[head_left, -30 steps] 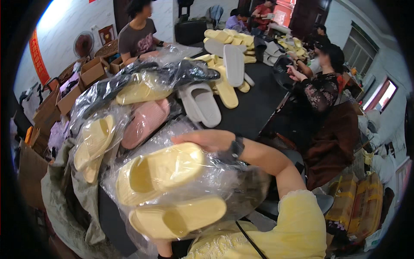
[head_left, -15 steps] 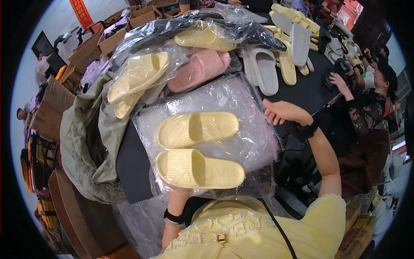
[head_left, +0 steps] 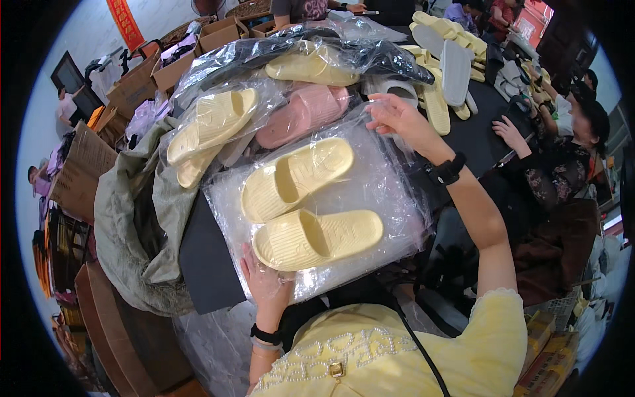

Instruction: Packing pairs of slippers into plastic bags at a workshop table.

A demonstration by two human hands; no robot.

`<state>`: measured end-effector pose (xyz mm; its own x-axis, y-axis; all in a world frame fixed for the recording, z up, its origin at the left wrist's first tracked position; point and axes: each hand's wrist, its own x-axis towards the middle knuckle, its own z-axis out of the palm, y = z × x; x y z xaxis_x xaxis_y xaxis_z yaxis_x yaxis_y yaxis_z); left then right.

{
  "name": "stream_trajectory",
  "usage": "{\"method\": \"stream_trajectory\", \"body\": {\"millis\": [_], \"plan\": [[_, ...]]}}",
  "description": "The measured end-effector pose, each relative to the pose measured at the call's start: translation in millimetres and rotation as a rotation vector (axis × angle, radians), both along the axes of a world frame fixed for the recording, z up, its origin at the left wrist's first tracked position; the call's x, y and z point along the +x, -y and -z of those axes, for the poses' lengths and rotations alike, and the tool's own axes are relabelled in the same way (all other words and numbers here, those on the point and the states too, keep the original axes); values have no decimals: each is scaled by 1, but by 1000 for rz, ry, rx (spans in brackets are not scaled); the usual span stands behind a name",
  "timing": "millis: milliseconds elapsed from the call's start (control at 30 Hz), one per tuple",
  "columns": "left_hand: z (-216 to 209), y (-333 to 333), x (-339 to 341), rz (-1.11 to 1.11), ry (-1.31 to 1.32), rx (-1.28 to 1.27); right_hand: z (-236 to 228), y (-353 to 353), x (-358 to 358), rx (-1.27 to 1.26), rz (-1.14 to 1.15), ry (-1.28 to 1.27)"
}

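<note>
The step in hand seemed to be settling a pair of pale yellow slippers (head_left: 281,241) with clear plastic (head_left: 390,198); whether they lay inside it or on top could not be told. The left hand (head_left: 264,274) was at the plastic's near edge beside the lower slipper's toe, fingers stretched out, any pinch unclear. The pair lay in the middle, toes to the left. The right hand (head_left: 403,122) was raised by the far right corner, fingers half bent; whether they gripped film could not be seen. The next move, as judged, called for a sure hold on that corner and a steady left hand, as loose film could slide.

A greenish-grey cloth (head_left: 126,238) sagged at the left of the black table (head_left: 211,264). Next came wrapped yellow slippers (head_left: 211,126), a pink slipper (head_left: 304,119), then grey slippers (head_left: 456,73) near a yellow heap (head_left: 446,30).

In the room, cardboard boxes (head_left: 86,172) and a red banner (head_left: 124,23) stood leftward; a co-worker in flowered sleeves (head_left: 542,178) sat at the right.
</note>
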<state>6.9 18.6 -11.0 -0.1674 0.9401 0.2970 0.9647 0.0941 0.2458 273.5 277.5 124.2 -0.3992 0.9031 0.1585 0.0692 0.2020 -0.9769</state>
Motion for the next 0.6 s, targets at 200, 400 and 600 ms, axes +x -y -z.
{"method": "stream_trajectory", "body": {"millis": [200, 400, 600], "plan": [[-2, 7, -3, -42, 818, 235, 45, 1, 47, -201, 116, 188], [-22, 25, -37, -213, 1385, 400, 41, 29, 66, -404, 103, 268], [-65, 51, -17, -218, 609, -327, 40, 21, 57, -451, 16, 179]]}}
